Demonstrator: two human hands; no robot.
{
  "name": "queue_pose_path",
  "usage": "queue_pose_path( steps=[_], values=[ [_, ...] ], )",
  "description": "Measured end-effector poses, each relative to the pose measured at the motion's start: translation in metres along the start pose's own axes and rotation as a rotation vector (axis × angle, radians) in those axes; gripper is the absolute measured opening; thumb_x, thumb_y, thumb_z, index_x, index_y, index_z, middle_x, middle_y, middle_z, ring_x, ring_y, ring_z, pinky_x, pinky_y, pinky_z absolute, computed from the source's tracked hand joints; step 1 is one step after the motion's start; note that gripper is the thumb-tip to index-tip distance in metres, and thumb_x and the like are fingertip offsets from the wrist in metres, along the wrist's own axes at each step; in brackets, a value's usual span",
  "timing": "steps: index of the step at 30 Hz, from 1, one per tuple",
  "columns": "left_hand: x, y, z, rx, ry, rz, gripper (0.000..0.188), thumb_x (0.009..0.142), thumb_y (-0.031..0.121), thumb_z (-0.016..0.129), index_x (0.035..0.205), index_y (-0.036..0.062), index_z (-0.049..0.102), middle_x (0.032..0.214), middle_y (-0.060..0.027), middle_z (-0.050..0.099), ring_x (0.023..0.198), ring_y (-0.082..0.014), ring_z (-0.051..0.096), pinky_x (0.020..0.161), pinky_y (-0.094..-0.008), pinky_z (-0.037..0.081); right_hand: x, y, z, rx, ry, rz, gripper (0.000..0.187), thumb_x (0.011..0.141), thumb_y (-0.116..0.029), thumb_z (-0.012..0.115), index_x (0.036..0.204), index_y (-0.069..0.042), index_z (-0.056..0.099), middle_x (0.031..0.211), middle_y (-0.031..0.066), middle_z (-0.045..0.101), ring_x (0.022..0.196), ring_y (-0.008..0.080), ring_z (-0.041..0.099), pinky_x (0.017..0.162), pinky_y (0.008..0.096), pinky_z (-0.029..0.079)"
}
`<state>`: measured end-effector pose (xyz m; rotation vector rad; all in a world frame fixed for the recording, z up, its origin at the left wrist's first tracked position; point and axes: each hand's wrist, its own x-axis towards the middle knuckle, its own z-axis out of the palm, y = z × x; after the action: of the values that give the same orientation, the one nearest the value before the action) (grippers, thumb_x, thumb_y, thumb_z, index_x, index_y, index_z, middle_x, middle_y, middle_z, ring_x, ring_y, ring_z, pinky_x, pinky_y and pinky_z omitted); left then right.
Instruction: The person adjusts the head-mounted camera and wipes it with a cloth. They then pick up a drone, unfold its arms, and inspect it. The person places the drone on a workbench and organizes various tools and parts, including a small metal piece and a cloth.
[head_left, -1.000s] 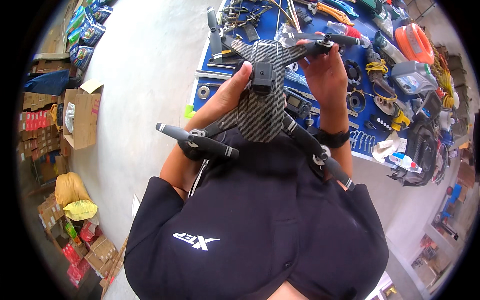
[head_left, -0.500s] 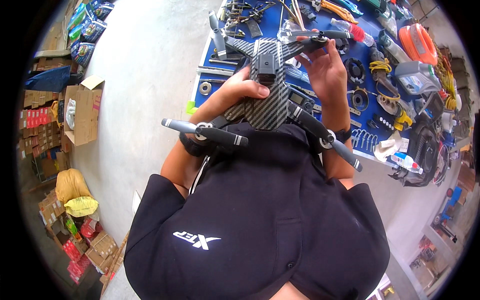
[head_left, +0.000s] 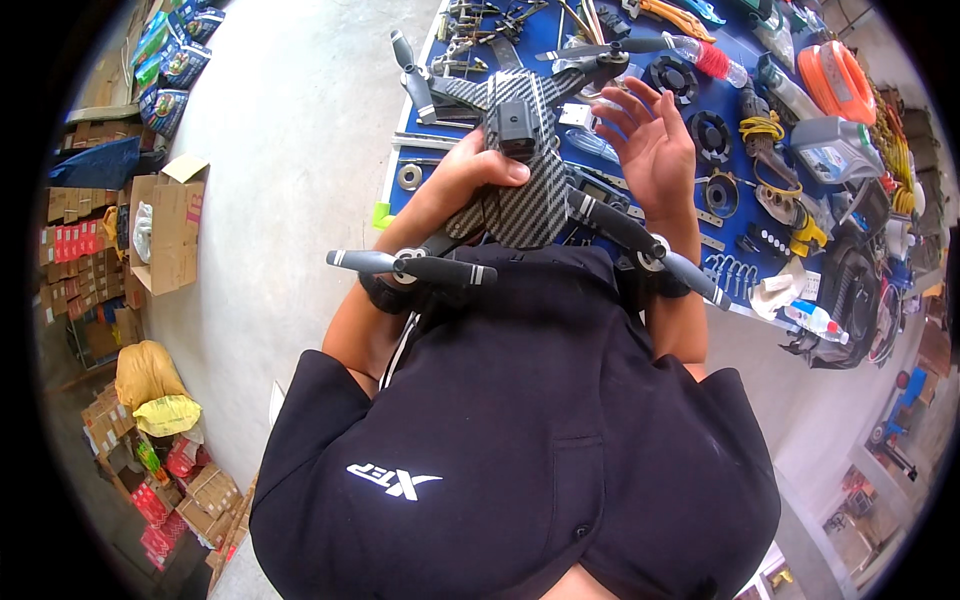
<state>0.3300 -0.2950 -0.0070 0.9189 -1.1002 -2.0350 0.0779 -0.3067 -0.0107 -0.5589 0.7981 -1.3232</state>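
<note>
- The drone point(head_left: 530, 212), patterned in black and grey weave, is held up in front of the person's chest; in view it overlaps the left edge and near left corner of the surface point(head_left: 394, 165).
- The left hand point(head_left: 462, 182) is clamped on the drone's left side, its thumb across the top of the body, just below a black block point(head_left: 516, 128); its other fingers are mostly hidden.
- The right hand point(head_left: 655, 150) is apart from the drone, fingers spread and loosely curled, holding nothing that shows; it is just beside the drone's far right arm.
- All 4 arms are spread outward, each with a propeller at its tip; the far right propeller point(head_left: 640, 46) overlaps a clear bottle point(head_left: 718, 68) in view.
- The step in hand looks like handling and checking the unfolded drone, with 1 hand bearing it and the other free.
- The next move, as I judge it, calls for a steady left grip and right fingers kept clear of the blades; setting the drone down would need room among the parts, such as the black rings point(head_left: 711, 136) and the hooks point(head_left: 734, 274) by the near edge.
</note>
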Motion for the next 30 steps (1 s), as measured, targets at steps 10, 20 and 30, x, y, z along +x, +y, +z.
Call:
queue_pose_path(
  steps=[10,20,30],
  values=[
    [-0.002,0.005,0.006,-0.102,0.047,0.007,0.047,0.070,0.023,0.068,0.111,-0.0009,0.062,0.096,-0.0036,0.061,0.089,-0.0134,0.056,0.087,-0.0253,0.043,-0.004,-0.001,0.001,-0.006,0.054,0.029,0.048,0.108,-0.042,0.034,0.126,-0.002,0.054,0.117,0.0177,0.063,0.105,0.0291,0.063,0.091,0.0405,0.048],
    [-0.014,0.009,0.011,-0.453,0.104,-0.028,0.055,0.083,0.024,0.063,0.120,-0.0154,0.055,0.111,-0.0250,0.067,0.092,-0.0305,0.072,0.090,-0.0426,0.060,-0.004,0.002,0.000,-0.008,0.079,0.080,0.049,0.107,-0.042,0.036,0.123,0.001,0.055,0.116,0.0174,0.062,0.102,0.0268,0.062,0.088,0.0394,0.047],
    [-0.009,-0.022,-0.027,-0.101,0.210,0.325,0.034,0.093,0.021,0.058,0.119,-0.0010,0.058,0.119,-0.0211,0.067,0.111,-0.0305,0.068,0.101,-0.0453,0.055,-0.002,0.006,-0.012,0.006,0.012,0.094,0.044,0.106,-0.038,0.043,0.115,0.000,0.063,0.105,0.0138,0.067,0.098,0.0243,0.065,0.085,0.0362,0.049]
  ],
)
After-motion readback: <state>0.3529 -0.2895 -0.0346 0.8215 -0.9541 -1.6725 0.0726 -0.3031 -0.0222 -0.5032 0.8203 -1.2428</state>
